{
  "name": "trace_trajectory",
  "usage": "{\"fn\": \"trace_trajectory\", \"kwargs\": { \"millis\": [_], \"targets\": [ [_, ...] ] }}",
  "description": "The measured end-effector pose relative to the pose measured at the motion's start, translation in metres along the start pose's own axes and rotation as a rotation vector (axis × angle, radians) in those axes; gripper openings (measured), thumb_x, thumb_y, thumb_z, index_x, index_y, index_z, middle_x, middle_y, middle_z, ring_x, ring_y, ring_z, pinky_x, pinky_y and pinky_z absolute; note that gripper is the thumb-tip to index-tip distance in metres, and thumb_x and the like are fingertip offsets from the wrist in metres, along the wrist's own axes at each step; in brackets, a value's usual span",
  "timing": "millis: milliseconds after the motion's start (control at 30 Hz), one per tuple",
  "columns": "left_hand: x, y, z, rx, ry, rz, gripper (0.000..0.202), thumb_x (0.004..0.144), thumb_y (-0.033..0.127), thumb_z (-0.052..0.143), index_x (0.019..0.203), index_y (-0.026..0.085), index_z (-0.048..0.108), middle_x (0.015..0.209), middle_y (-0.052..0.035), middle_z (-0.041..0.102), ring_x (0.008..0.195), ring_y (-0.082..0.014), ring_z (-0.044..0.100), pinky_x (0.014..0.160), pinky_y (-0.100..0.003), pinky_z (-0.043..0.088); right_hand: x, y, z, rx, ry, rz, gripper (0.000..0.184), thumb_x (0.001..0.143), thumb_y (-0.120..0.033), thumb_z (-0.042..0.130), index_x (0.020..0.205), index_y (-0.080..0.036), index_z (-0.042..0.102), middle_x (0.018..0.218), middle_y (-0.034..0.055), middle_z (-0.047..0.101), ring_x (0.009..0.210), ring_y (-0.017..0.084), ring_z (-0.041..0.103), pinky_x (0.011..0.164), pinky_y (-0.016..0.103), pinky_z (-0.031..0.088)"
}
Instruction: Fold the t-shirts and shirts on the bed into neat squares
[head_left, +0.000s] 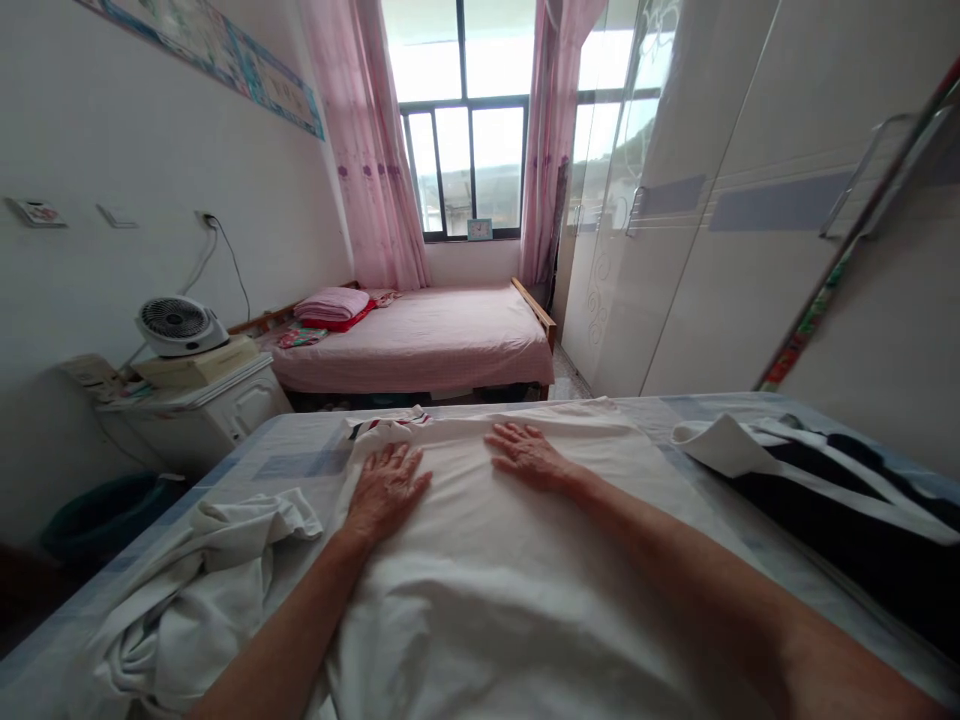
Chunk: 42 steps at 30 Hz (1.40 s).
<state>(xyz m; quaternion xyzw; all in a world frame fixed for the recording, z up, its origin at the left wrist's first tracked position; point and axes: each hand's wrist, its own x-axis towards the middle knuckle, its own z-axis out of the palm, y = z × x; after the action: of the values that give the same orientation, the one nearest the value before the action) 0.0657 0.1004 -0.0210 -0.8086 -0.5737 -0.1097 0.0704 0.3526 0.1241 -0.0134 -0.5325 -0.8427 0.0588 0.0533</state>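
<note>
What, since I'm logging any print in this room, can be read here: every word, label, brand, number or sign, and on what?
No text can be read.
Wall banner: character-like marks, too blurred to read.
Small blue-framed item at the window: markings too small to read.
White cloth under the left hand and right hand: no lettering visible.

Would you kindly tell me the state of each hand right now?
Left hand: open, resting on the white cloth.
Right hand: open, resting on the white cloth.

Matt, lightly creased white cloth (465, 530), glossy smooth wardrobe doors (697, 290), shiny metal handle (850, 179), wooden bed rail (535, 308)
</note>
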Motion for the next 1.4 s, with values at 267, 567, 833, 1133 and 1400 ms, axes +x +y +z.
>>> {"fn": "trace_trajectory", "kwargs": {
  "millis": [267,567,833,1133,1400],
  "targets": [
    [0.0,0.0,0.003,-0.004,-0.018,-0.028,0.055,0.09,0.049,0.035,0.133,0.019,0.05,0.142,-0.0129,0.043,0.132,-0.0304,0.035,0.108,-0.046,0.021,-0.013,0.087,-0.015,-0.114,0.054,0.505,0.062,0.092,-0.049,0.02,0.146,-0.018,0.028,0.153,0.0141,0.021,0.139,0.031,0.02,0.107,0.056,0.019],
    [-0.003,0.005,-0.006,-0.094,-0.029,-0.063,0.052,0.09,0.045,0.04,0.133,0.018,0.048,0.143,-0.0128,0.042,0.133,-0.0304,0.033,0.109,-0.051,0.021,-0.072,0.103,-0.009,-0.195,0.082,0.565,0.062,0.09,-0.049,0.027,0.14,-0.014,0.04,0.149,0.015,0.031,0.135,0.032,0.031,0.105,0.055,0.028],
    [-0.101,0.043,-0.09,-0.479,-0.205,0.445,0.043,0.088,0.045,0.051,0.122,0.021,0.058,0.126,-0.0089,0.057,0.113,-0.0201,0.054,0.098,-0.03,0.041,-0.171,-0.024,-0.031,0.217,0.106,-0.104,0.054,0.089,-0.049,0.04,0.137,-0.025,0.044,0.144,0.0091,0.041,0.132,0.023,0.038,0.108,0.042,0.031],
    [-0.206,0.049,-0.124,-0.201,-0.387,0.365,0.042,0.075,0.018,0.06,0.116,0.022,0.055,0.12,-0.009,0.056,0.113,-0.0252,0.052,0.098,-0.037,0.04,-0.253,-0.1,-0.022,0.338,-0.063,-0.272,0.03,0.083,-0.042,0.056,0.106,-0.025,0.065,0.108,0.0082,0.064,0.1,0.022,0.058,0.089,0.036,0.045],
    [-0.179,0.04,-0.175,-0.412,-0.368,0.248,0.018,0.076,0.018,0.053,0.09,0.021,0.064,0.094,-0.0017,0.063,0.086,-0.0165,0.059,0.078,-0.024,0.044,-0.263,-0.095,-0.061,0.456,-0.033,-0.05,0.028,0.089,-0.042,0.046,0.087,-0.023,0.066,0.085,0.0025,0.067,0.075,0.014,0.059,0.072,0.024,0.047]
  ]
}}
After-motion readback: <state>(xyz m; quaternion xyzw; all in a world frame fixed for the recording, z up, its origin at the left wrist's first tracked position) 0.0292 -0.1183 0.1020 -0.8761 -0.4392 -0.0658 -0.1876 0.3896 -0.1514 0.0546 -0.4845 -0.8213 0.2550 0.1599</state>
